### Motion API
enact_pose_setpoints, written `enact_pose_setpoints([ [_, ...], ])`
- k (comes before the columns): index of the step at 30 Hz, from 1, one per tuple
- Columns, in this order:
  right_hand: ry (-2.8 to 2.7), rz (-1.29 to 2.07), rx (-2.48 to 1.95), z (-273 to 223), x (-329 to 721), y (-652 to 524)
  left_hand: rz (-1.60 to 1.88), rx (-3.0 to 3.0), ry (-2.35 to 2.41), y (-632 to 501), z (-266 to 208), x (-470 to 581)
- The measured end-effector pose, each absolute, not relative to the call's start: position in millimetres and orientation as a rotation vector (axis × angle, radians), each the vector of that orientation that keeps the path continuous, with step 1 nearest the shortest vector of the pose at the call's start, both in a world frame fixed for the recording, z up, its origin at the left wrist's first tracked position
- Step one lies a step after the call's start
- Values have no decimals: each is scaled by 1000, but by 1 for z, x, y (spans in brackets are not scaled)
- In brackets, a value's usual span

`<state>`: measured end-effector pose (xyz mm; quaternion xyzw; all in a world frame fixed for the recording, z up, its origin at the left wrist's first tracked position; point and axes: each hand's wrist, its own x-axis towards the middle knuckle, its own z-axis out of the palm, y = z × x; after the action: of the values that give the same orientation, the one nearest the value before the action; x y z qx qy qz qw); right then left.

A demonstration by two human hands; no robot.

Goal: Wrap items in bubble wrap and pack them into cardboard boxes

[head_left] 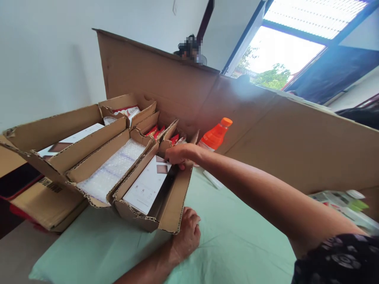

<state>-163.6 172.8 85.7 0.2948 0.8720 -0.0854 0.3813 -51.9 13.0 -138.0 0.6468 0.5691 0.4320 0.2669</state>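
My right hand (179, 154) reaches into the nearest long compartment of a divided cardboard box (174, 205). Its fingers are closed at the far end of a white printed box (147, 185), which lies in that compartment. On the green cloth (231, 232) my left hand (188, 232) rests with fingers curled, right beside the near corner of the cardboard box; its palm is hidden. Bubble-wrapped goods (114, 169) fill the neighbouring compartment. Another white box (74, 138) lies in the far-left one. Small compartments behind hold red packets (155, 132).
An orange-capped bottle (213, 134) stands tilted in view behind my right hand. A tall cardboard panel (160, 67) runs across the back. Further boxes (56, 201) sit below at left. Plastic packaging (340, 203) lies at right. A person's head (189, 49), blurred, shows beyond the panel.
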Motion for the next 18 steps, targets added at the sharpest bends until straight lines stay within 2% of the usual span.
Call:
enact_pose_setpoints([
  [5,2370,-279,825,95,-154,167,1161,1773,1545,13,-138,-52],
  [10,2605,-441,920,146,-121,163,1153,1795,1534,11,-138,-53],
  [14,2885,-844,1049,181,-50,163,1176,1786,1547,9,-134,-55],
  [18,2937,-1368,1335,171,48,165,1240,1756,1598,0,-119,-56],
])
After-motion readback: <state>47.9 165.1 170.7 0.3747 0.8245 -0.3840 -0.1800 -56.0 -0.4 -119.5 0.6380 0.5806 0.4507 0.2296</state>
